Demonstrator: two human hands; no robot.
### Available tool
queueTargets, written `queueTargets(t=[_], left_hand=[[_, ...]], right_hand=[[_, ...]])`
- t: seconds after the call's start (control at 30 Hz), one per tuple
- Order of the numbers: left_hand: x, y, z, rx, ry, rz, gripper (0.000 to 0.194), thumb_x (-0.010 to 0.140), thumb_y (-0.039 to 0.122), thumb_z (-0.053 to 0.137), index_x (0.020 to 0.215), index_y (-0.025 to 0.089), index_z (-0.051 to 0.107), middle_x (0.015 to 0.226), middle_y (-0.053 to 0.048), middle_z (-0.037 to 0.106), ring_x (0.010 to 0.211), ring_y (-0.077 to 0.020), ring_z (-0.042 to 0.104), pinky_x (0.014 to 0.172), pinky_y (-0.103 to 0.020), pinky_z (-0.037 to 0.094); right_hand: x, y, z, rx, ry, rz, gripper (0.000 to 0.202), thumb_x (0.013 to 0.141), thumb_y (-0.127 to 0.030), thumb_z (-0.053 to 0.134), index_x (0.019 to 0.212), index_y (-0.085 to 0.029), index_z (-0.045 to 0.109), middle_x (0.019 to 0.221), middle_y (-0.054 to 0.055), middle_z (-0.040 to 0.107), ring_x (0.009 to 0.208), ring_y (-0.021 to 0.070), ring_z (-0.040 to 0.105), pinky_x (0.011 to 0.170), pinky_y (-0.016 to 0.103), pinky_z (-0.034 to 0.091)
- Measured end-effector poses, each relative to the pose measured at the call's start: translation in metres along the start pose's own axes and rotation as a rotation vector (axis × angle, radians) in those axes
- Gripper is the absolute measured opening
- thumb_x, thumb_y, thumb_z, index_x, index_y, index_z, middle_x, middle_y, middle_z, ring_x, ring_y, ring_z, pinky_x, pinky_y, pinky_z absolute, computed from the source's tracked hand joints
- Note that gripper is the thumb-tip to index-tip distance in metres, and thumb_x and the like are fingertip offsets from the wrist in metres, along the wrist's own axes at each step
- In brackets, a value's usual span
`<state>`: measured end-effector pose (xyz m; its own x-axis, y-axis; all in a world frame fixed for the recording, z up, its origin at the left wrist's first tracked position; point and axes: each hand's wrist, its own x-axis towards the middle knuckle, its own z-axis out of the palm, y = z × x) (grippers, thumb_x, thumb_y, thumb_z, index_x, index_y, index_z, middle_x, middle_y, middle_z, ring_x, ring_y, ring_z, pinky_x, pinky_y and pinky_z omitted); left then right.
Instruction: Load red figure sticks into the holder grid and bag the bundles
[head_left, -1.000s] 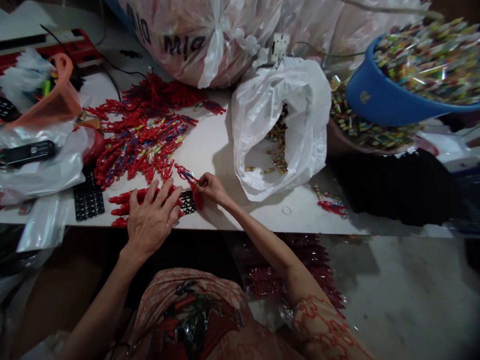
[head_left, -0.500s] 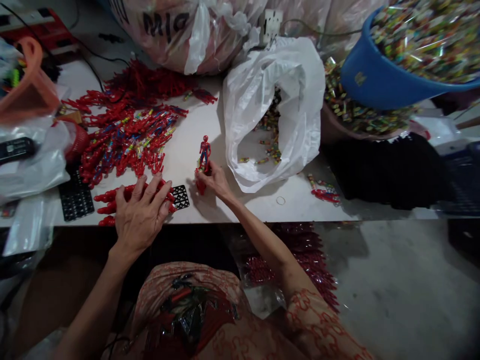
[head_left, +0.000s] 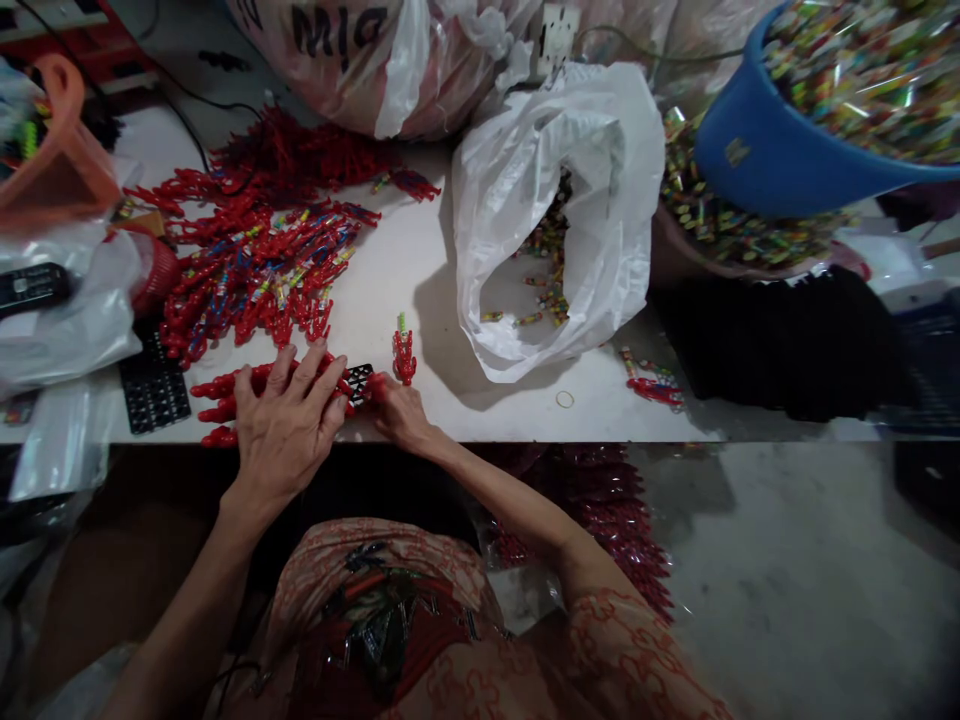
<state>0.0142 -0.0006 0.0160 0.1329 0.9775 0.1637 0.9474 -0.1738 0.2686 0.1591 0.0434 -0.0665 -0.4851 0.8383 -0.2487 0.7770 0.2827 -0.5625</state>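
The left hand (head_left: 289, 425) lies flat, fingers spread, on a row of red figures (head_left: 225, 395); the right hand (head_left: 396, 410) touches the black grid (head_left: 358, 382), fingers curled. One figure (head_left: 404, 355) stands apart; a pile (head_left: 255, 270) waits.

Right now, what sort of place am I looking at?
Probably a small toy-packing workbench: a heap of red figures on a white table, a blue tub of wrapped sweets, and tied plastic sacks.

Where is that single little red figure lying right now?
In the head view, the red figure lies alone on the white table, just beyond the right hand, between the red pile and the white bag.
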Motion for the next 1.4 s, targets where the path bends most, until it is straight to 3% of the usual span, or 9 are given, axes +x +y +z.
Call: queueTargets(t=[0.2, 0.4, 0.53, 0.63, 0.73, 0.83, 1.1, 1.23, 1.4], left_hand=[[0.005, 0.002, 0.011, -0.015, 0.109, -0.065, 0.046, 0.094, 0.043, 0.044, 0.136, 0.027, 0.055, 0.147, -0.01, 0.05, 0.136, -0.0344, 0.042, 0.115, -0.06, 0.015], [0.001, -0.003, 0.012, -0.007, 0.124, -0.04, 0.044, 0.094, 0.037, 0.044, 0.135, 0.027, 0.057, 0.145, -0.01, 0.052, 0.135, -0.0343, 0.043, 0.114, -0.06, 0.017], [-0.003, -0.009, 0.009, 0.019, 0.143, -0.012, 0.045, 0.094, 0.034, 0.044, 0.137, 0.029, 0.055, 0.144, -0.008, 0.054, 0.135, -0.0321, 0.044, 0.114, -0.057, 0.017], [-0.004, -0.013, 0.009, 0.013, 0.131, -0.014, 0.046, 0.094, 0.034, 0.043, 0.138, 0.029, 0.053, 0.146, -0.008, 0.052, 0.136, -0.0321, 0.043, 0.115, -0.058, 0.015], [-0.005, -0.013, 0.009, 0.006, 0.121, -0.026, 0.046, 0.095, 0.035, 0.042, 0.139, 0.028, 0.053, 0.146, -0.009, 0.052, 0.137, -0.0322, 0.042, 0.116, -0.058, 0.013], [-0.006, -0.012, 0.01, 0.018, 0.125, -0.018, 0.046, 0.095, 0.036, 0.042, 0.139, 0.028, 0.053, 0.147, -0.009, 0.051, 0.137, -0.032, 0.042, 0.116, -0.057, 0.014], [-0.006, -0.01, 0.01, 0.03, 0.129, -0.026, 0.048, 0.097, 0.039, 0.041, 0.144, 0.034, 0.047, 0.148, -0.005, 0.05, 0.138, -0.0304, 0.041, 0.116, -0.057, 0.014], [-0.006, -0.01, 0.011, 0.042, 0.143, -0.017, 0.043, 0.097, 0.039, 0.042, 0.138, 0.034, 0.054, 0.147, -0.005, 0.051, 0.137, -0.0308, 0.042, 0.115, -0.057, 0.017], [-0.005, -0.013, 0.013, 0.075, 0.174, -0.007, 0.039, 0.097, 0.039, 0.043, 0.13, 0.031, 0.061, 0.143, -0.007, 0.055, 0.134, -0.0322, 0.046, 0.113, -0.058, 0.019]], right_hand=[[0.022, 0.003, -0.045, -0.107, -0.252, -0.227, 0.022, 0.088, -0.014, 0.056, 0.107, -0.015, 0.066, 0.11, 0.01, 0.066, 0.092, 0.0192, 0.064, 0.074, 0.026, 0.046], [0.062, 0.046, -0.088, -0.404, -0.013, -0.112, 0.033, 0.09, -0.002, 0.04, 0.109, -0.011, 0.066, 0.127, 0.018, 0.057, 0.101, 0.025, 0.06, 0.079, 0.034, 0.045], [0.06, 0.062, -0.078, -0.357, 0.051, -0.121, 0.034, 0.088, -0.001, 0.037, 0.106, -0.01, 0.065, 0.119, 0.018, 0.06, 0.098, 0.0246, 0.058, 0.078, 0.032, 0.042], [0.053, 0.057, -0.059, -0.002, 0.139, 0.016, 0.024, 0.081, -0.009, 0.047, 0.098, -0.01, 0.063, 0.095, 0.01, 0.064, 0.079, 0.0181, 0.056, 0.07, 0.028, 0.041], [0.051, 0.038, -0.033, 0.467, 0.013, 0.021, 0.015, 0.071, -0.015, 0.055, 0.084, -0.013, 0.06, 0.072, 0.0, 0.058, 0.065, 0.0123, 0.051, 0.06, 0.023, 0.039], [0.055, 0.018, -0.013, 0.64, -0.132, -0.075, 0.009, 0.066, -0.013, 0.058, 0.075, -0.014, 0.057, 0.066, -0.003, 0.056, 0.061, 0.0102, 0.05, 0.058, 0.021, 0.039], [0.053, -0.008, -0.024, -0.113, -0.18, -0.23, 0.018, 0.083, -0.019, 0.06, 0.098, -0.017, 0.068, 0.102, 0.01, 0.072, 0.089, 0.0198, 0.066, 0.068, 0.024, 0.044], [0.08, -0.012, -0.049, -0.173, -0.4, -0.276, 0.022, 0.08, -0.019, 0.067, 0.101, -0.017, 0.07, 0.095, 0.005, 0.073, 0.085, 0.0174, 0.066, 0.068, 0.022, 0.045], [0.14, -0.025, -0.067, -0.387, 0.029, -0.235, 0.03, 0.092, -0.008, 0.045, 0.112, -0.015, 0.066, 0.124, 0.013, 0.062, 0.098, 0.0203, 0.064, 0.076, 0.028, 0.046]])
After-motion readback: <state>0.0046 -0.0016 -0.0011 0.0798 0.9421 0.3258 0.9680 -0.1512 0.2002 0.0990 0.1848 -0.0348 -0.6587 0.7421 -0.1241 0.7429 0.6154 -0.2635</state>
